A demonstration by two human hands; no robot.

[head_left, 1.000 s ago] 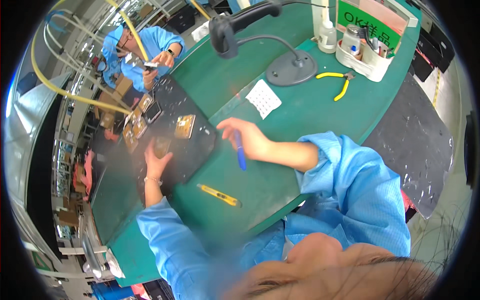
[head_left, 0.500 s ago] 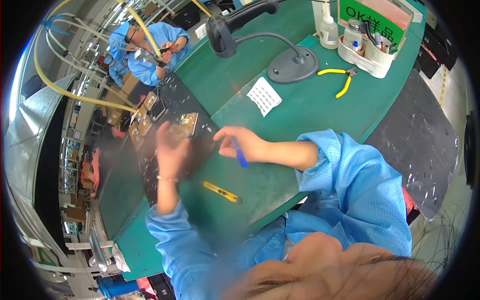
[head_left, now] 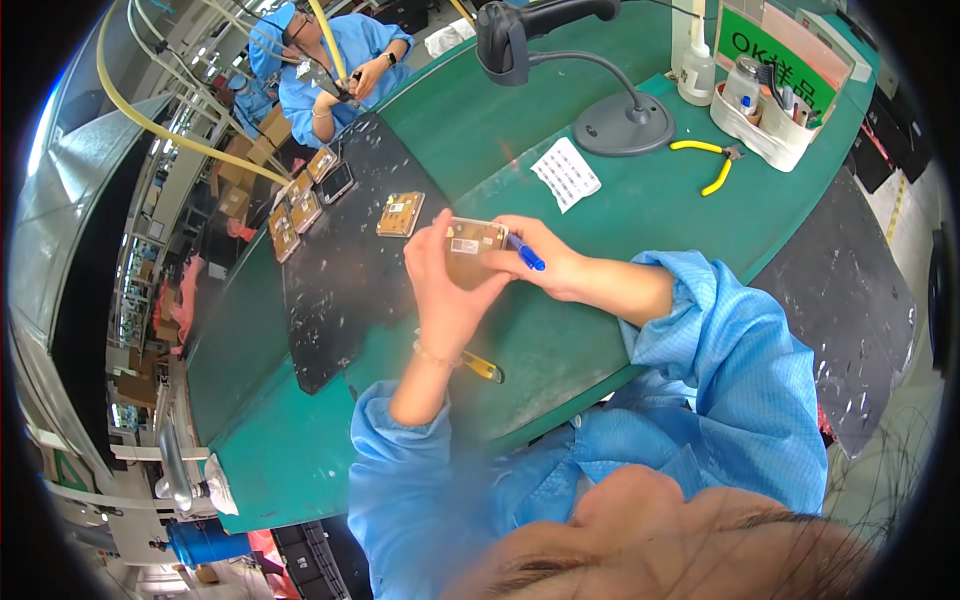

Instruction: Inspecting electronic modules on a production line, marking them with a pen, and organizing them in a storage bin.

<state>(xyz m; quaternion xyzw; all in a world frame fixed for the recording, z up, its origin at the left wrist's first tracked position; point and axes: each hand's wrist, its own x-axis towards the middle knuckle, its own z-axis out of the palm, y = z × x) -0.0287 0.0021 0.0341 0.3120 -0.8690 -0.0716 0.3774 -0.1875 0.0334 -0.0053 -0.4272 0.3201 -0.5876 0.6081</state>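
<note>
Light, stiff brown module (head_left: 468, 266) held by its edges in both hands

The module is raised over the bench, in front of the person and just beyond the black mat's right edge. It looks light and rigid, likely smooth enough to slide a little, and its face is probably the fragile part, so the rim seems the best place to take hold. It is flat and rectangular, brown, with a pale edge and a small whitish label near the top; finer detail is blurred.

The left hand (head_left: 438, 292) curls round its left side, fingers up by the upper corner and thumb toward the lower edge. The right hand (head_left: 545, 262) grips the right side while also keeping a blue pen (head_left: 526, 252) between its fingers.

A yellow cutter (head_left: 484, 368) lies by the left wrist, partly hidden. On the black mat (head_left: 350, 290) rests a similar brown piece (head_left: 400, 214), with more stacked close together farther left beside a dark-screened device (head_left: 337, 182). A white label sheet (head_left: 566, 174) lies beyond the right hand
</note>
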